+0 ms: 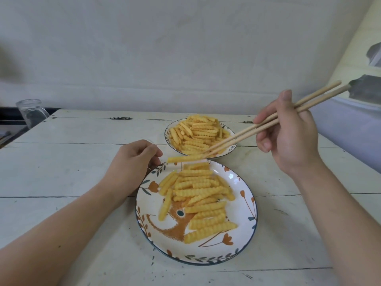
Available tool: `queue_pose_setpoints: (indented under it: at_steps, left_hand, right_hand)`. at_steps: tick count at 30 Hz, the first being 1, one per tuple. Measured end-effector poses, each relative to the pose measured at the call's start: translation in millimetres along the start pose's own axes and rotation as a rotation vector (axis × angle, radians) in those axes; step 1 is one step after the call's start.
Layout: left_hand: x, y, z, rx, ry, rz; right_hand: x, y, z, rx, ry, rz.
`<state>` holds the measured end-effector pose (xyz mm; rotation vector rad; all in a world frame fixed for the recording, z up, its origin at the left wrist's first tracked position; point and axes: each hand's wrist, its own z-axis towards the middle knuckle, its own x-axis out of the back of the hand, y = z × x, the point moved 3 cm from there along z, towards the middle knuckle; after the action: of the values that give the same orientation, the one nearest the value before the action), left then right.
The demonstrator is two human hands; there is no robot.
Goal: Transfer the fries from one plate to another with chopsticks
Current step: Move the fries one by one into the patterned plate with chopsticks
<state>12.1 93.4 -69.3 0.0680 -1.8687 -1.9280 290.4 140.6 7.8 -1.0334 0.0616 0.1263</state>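
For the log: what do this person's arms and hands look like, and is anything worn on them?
Both forearms are bare as far as the frame shows, with no sleeves in view. The left hand and right hand wear no gloves, and no watch or bracelet shows at either wrist. The nails look short and unpainted. A small glint near a left finger could be a ring, but it is too small to tell.

My left hand (134, 159) covers the upper-left rim of the near plate (245, 240), so I cannot tell whether my fingers (153, 154) touch it. The chopsticks (247, 133) hide part of the far plate's (168, 131) fries (195, 133). Left of that plate, the glass (31, 112) is blurred. Both my forearms run off the bottom edge.
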Motion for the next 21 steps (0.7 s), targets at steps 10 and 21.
queue_pose_setpoints:
  at_steps: [10,21]
  left_hand:
    - [0,1,-1,0.011,-0.001,-0.006]
    - [0,1,-2,0.002,-0.004,-0.002]
  right_hand:
    - [7,-4,0,-0.078,-0.101,-0.089]
    - [11,19,7,0.059,0.127,-0.258]
